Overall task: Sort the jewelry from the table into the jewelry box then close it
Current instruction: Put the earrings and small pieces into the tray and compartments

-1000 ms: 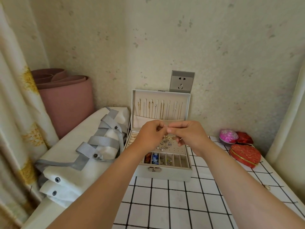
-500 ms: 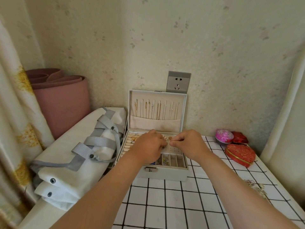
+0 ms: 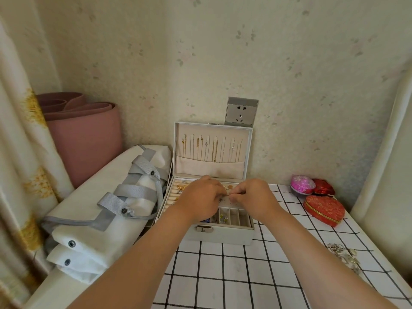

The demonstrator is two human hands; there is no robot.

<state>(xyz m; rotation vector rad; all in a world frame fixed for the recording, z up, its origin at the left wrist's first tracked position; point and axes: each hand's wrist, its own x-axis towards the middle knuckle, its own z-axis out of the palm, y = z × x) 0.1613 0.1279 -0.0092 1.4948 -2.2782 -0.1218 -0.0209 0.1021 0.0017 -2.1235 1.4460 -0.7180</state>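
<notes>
Right now both my hands are over the open jewelry box [image 3: 219, 237], which stands on the bench [image 3: 234, 275] against the wall. My left hand [image 3: 200, 198] and right hand [image 3: 254, 196] have their fingers curled, and their fingertips meet above the middle of the tray. Between them I pinch a small piece of jewelry [image 3: 227, 193], a tiny glinting thing. I cannot tell what kind it is, since my fingers hide most of it. It sits just above the pale perforated panel [image 3: 225, 200], and I cannot tell whether it touches the panel.

The lid [image 3: 213, 169] stands upright at the back, with thin chains [image 3: 211, 150] hanging in a row above its fabric pocket. Ring rolls [image 3: 172, 197] run along the left side of the tray with some gold pieces among them. Along the front, the narrow compartments [image 3: 236, 218] hold a few coloured bits on the left, partly under my left wrist.

Well apart from the box, near the right edge of the bench, lies a loose heap of jewelry [image 3: 344, 253]. At the back right are a red heart-shaped box [image 3: 324, 209], a pink round box [image 3: 302, 185] and a smaller red box [image 3: 323, 187]. A white bag [image 3: 107, 210] with grey straps lies to the left of the jewelry box, with a rolled pink mat [image 3: 84, 134] behind it. A wall socket [image 3: 241, 112] shows just above the lid.
</notes>
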